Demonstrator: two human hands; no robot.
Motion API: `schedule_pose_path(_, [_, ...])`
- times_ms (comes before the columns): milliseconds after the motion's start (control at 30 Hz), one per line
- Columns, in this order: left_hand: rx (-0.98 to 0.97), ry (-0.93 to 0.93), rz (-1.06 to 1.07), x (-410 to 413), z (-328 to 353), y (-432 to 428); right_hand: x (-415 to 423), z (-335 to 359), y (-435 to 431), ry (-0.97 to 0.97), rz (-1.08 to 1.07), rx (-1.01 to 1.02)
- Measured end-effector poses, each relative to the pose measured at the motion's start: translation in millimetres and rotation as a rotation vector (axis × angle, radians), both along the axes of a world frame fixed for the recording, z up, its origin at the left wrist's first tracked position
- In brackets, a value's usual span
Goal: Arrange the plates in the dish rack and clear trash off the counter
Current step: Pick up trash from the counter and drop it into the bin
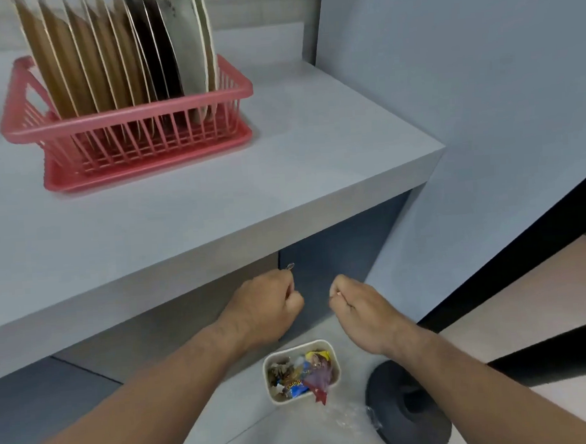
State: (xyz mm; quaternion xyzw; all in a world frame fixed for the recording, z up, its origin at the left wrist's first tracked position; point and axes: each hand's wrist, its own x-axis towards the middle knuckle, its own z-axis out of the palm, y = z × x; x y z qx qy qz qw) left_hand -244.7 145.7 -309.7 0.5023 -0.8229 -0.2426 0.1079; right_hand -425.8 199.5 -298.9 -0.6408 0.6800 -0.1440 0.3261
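Several plates (pixel 116 50), brown, black and white, stand upright in a pink dish rack (pixel 130 111) on the grey counter (pixel 281 160). Below the counter's front edge, both of my hands hang over a small white bin (pixel 271 364) on the floor, filled with colourful wrappers (pixel 308 375). My left hand (pixel 266 306) is curled shut with nothing visible in it. My right hand (pixel 358 300) is also curled, fingertips pinched together; whether it holds anything I cannot tell.
A dark round lid (pixel 409 407) lies on the floor to the right of the bin, with a scrap of clear plastic (pixel 348 417) beside it. A small metal key or knob (pixel 290 266) sticks out of the dark cabinet door (pixel 338 253). A wall (pixel 483 107) rises on the right.
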Motion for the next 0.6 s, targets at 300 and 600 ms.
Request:
schedule_pose_path(300, [0.223, -0.081, 0.034, -19.4, -150.7, -0.8, -33.8, -146.8, 6.4, 0.02, 0.034, 0.221])
schedule_pose_path(600, [0.232, -0.117, 0.051, -29.3, -344.6, 5.5, -36.2, -345.3, -3.7, 0.143, 0.019, 0.2])
